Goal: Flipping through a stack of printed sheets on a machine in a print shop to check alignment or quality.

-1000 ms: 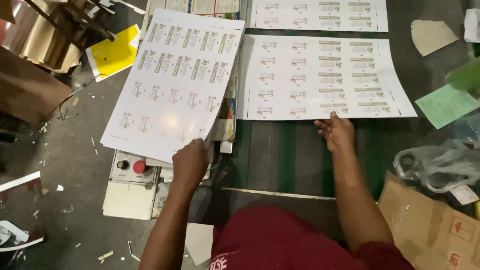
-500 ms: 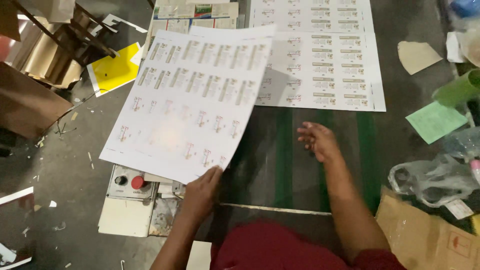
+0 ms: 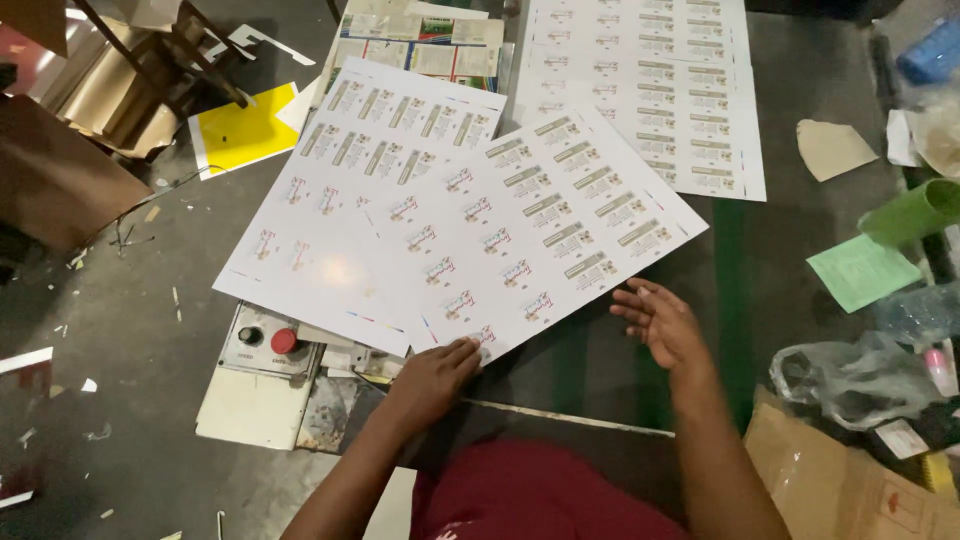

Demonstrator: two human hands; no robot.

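My left hand (image 3: 432,378) pinches the near corner of a large white printed sheet (image 3: 530,235) covered in rows of small labels. That sheet lies tilted across the dark table, overlapping a second label sheet (image 3: 340,210) to its left. My right hand (image 3: 662,325) hovers open just past the tilted sheet's near right edge, fingers spread and holding nothing. A stack of similar label sheets (image 3: 680,90) rests at the far right of the table.
A control box with a red button (image 3: 265,345) sits at the table's left edge. Green paper (image 3: 860,272), a green tube (image 3: 915,212), plastic bags (image 3: 860,375) and cardboard (image 3: 850,480) crowd the right. A yellow sheet (image 3: 240,130) and brown boards lie at the left.
The sheet held by my left hand has swung right and down onto the table, now overlapping another sheet. My right hand has left the far stack and drawn back, open.
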